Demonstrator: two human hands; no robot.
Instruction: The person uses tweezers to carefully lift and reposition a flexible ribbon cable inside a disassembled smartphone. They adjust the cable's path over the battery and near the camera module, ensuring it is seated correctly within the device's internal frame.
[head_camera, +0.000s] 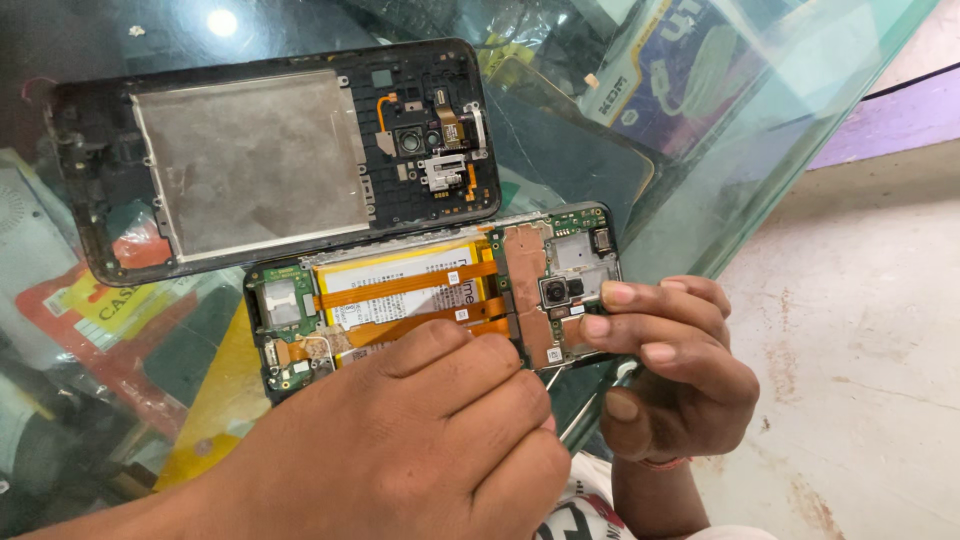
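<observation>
Lower centre: left hand (430, 450) clenched on tool, prying open phone (430, 290); right hand (670, 360) grasps phone's edge, steadying; back cover (270, 155) lies above.

The opened phone (430, 290) lies flat at the centre of the frame, its long side running left to right and its insides facing up. A pale battery fills its middle, crossed by two orange ribbon cables. A green circuit board with a black camera module sits at its right end, a smaller green board at its left. Its lower edge is hidden; a thin metal tool (585, 405), perhaps tweezers, shows just below its lower right corner.
</observation>
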